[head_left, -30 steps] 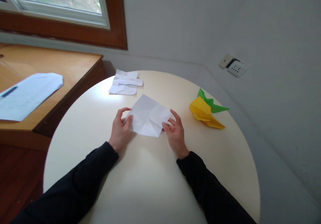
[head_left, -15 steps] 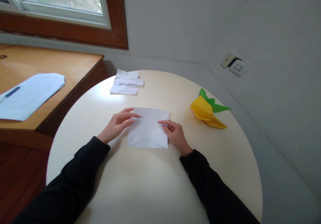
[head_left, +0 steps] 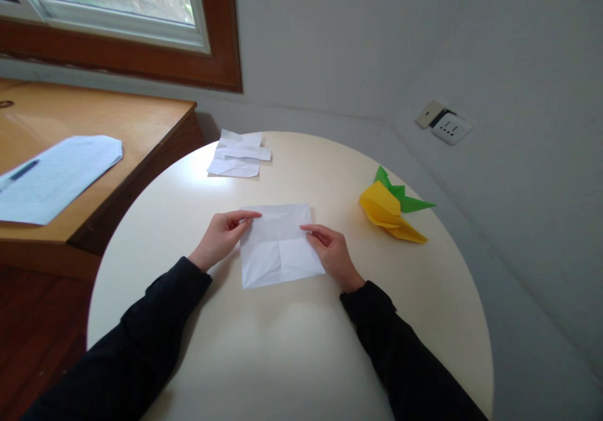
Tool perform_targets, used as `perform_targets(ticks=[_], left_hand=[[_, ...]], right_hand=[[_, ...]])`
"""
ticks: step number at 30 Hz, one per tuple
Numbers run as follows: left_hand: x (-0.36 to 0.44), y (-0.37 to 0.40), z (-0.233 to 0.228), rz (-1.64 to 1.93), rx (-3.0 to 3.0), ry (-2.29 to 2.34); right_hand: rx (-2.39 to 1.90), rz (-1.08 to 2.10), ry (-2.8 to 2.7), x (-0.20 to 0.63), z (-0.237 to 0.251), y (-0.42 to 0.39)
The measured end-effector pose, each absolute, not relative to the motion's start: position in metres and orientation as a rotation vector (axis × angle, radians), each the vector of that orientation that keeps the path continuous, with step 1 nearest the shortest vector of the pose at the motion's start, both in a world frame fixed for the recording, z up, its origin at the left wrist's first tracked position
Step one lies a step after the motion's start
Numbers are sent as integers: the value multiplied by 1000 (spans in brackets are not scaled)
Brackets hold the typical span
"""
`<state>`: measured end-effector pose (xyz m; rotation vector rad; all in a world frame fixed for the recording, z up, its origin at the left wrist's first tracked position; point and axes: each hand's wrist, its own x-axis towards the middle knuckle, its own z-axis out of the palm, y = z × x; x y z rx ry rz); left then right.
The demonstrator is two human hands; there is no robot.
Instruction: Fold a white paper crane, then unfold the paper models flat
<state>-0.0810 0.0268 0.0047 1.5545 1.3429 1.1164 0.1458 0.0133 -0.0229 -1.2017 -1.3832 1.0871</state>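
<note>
A white square sheet of paper (head_left: 279,245), marked by crossing creases, is in front of me over the round table. My left hand (head_left: 226,232) pinches its left edge near the far corner, index finger on top and thumb close below. At the right edge, my right hand (head_left: 330,250) grips the sheet between thumb and fingers. The sheet is turned slightly, its near right corner reaching toward my right wrist. Whether its near edge touches the table I cannot tell.
On the round white table (head_left: 292,358), white paper pieces (head_left: 238,157) lie at the far left. A folded yellow paper shape (head_left: 384,207) with a green paper piece (head_left: 409,201) sits at the right. A wooden desk (head_left: 141,119) at left bears papers (head_left: 61,179) and a pen (head_left: 23,171).
The sheet has turned a little, and its creases now show clearly. My left hand has closed from loosely spread fingers into a pinch on its edge. The right hand keeps its grip.
</note>
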Motion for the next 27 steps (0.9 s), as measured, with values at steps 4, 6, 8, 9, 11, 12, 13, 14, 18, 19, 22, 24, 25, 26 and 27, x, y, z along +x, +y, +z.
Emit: perform_targets(ticks=[4, 6, 8, 9, 11, 12, 13, 14, 18, 19, 22, 24, 25, 26, 27], left_hand=[[-81, 28, 1, 1174, 1548, 1374], [-81, 28, 0, 1169, 1541, 1377], [-80, 27, 1, 1147, 1515, 1328], [-79, 27, 2, 1130, 1494, 1288], [-78, 24, 5, 1071, 1450, 1199], [-76, 23, 5, 1032, 1431, 1163], [-75, 22, 5, 992, 1420, 1137], [-74, 22, 4, 958, 1420, 1120], [-70, 21, -7, 920, 1463, 1130], [-69, 21, -10, 924, 1472, 1151], [-68, 21, -14, 946, 1515, 1207], [-66, 20, -12, 956, 1543, 1227], [-65, 20, -11, 956, 1550, 1237], [-64, 19, -10, 959, 1550, 1251], [-63, 18, -9, 965, 1544, 1271]], right_hand=[[-1188, 1215, -1360, 147, -21, 12], [-1190, 1239, -1397, 147, -22, 12], [-1200, 1226, -1401, 148, -24, 13], [-1203, 1208, -1384, 148, -26, 14], [-1204, 1156, -1326, 147, -30, 15], [-1206, 1131, -1294, 147, -31, 16], [-1211, 1107, -1267, 147, -32, 17], [-1218, 1087, -1248, 147, -33, 17], [-1221, 1074, -1264, 146, -29, 15], [-1218, 1080, -1287, 146, -28, 14], [-1203, 1091, -1365, 146, -24, 12], [-1185, 1085, -1416, 146, -22, 12], [-1183, 1085, -1439, 146, -22, 12], [-1189, 1086, -1459, 146, -22, 12], [-1198, 1088, -1473, 146, -22, 12]])
